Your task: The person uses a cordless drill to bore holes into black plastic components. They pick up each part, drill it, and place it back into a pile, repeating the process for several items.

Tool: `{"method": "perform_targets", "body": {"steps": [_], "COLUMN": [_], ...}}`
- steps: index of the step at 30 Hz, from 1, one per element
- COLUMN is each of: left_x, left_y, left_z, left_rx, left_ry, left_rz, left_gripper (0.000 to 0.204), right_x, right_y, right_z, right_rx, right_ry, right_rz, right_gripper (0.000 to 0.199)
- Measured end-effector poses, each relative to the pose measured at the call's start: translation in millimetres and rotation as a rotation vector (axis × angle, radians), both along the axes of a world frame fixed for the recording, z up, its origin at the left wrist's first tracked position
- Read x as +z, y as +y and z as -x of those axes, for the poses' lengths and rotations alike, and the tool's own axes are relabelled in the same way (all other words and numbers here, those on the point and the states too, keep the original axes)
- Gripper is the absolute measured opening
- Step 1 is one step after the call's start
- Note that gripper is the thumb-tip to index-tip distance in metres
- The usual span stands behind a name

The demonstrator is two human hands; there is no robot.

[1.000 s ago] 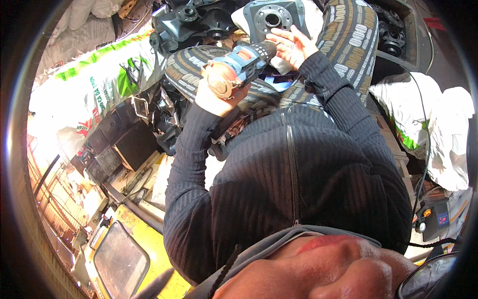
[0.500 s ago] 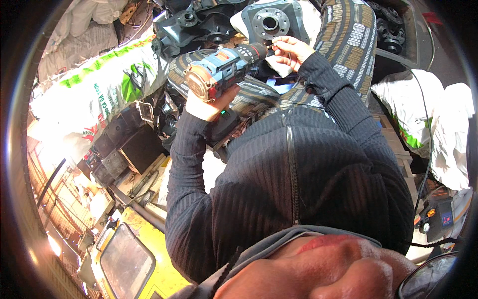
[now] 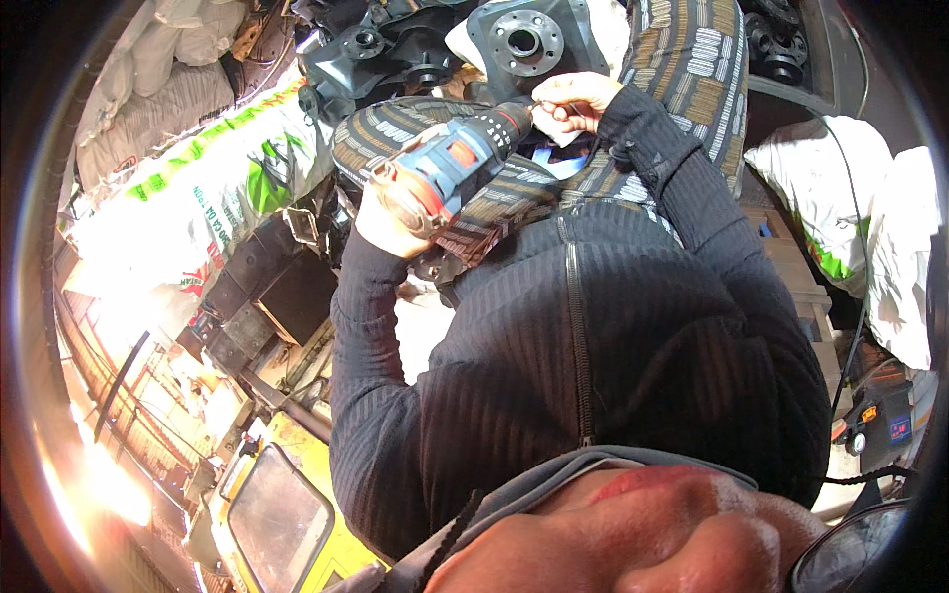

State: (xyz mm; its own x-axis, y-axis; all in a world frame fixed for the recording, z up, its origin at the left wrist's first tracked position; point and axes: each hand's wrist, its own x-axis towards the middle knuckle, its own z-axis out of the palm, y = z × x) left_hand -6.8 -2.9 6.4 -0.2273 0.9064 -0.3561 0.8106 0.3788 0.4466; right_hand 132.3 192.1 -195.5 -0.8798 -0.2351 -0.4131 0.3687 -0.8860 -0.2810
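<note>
My left hand (image 3: 386, 227) is closed around a blue cordless drill (image 3: 457, 163) with red parts, and its black chuck points up and to the right. At the front of the chuck, my right hand (image 3: 581, 97) has thumb and fingers pinched together. What lies between those fingers is too small to make out. A small white piece (image 3: 561, 128) shows just under the right fingers; I cannot tell whether they touch it. Beyond the hands sits a dark metal part (image 3: 544, 61) with a round, holed flange, resting on something white.
Several black metal parts (image 3: 381, 44) are heaped at the far left. A bin (image 3: 816, 59) holds more at the far right. White and green sacks (image 3: 213, 203) lie left, and another sack (image 3: 816, 188) lies right, with a cable across it. Patterned fabric (image 3: 692, 59) covers my legs.
The drill has rolled in my left hand, and its lower end with the green light has gone out of sight. My right hand stays by the chuck, its fingers slightly shifted.
</note>
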Motion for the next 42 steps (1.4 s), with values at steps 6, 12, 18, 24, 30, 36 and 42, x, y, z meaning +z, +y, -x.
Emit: {"method": "perform_targets", "body": {"steps": [6, 12, 18, 24, 30, 36, 42], "left_x": [-4.5, -7.4, -31.2, -44.5, -35.7, -31.4, -34.5], "left_y": [0.8, 12.5, 38.2, 60.2, 83.3, 106.6, 115.5], "left_z": [-0.1, -3.2, 6.5, 9.2, 15.0, 16.6, 14.6], "left_rx": [-0.011, 0.14, 0.198, -0.101, -0.16, -0.194, -0.109], "left_ry": [-0.13, -0.185, 0.131, 0.239, 0.142, 0.164, 0.081], "left_rz": [0.161, 0.034, 0.136, -0.056, 0.015, 0.181, 0.516], "left_gripper": [0.072, 0.074, 0.048, 0.023, 0.024, 0.023, 0.042], "right_x": [-10.5, -23.4, -46.2, -54.5, -52.5, -48.0, -50.6], "right_y": [1.8, -12.8, -27.0, -35.2, -34.7, -31.7, -35.0], "right_z": [2.6, -1.6, 10.4, 21.9, 25.4, 23.9, 26.4], "right_rx": [0.018, -0.164, -0.444, -0.215, -0.2, -0.081, -0.138], "right_ry": [0.071, 0.042, -0.578, -0.456, -0.407, -0.46, -0.457], "right_rz": [0.11, 0.146, -0.434, -0.981, -0.987, -0.967, -0.855], "right_gripper": [0.021, 0.022, 0.027, 0.032, 0.041, 0.04, 0.035]}}
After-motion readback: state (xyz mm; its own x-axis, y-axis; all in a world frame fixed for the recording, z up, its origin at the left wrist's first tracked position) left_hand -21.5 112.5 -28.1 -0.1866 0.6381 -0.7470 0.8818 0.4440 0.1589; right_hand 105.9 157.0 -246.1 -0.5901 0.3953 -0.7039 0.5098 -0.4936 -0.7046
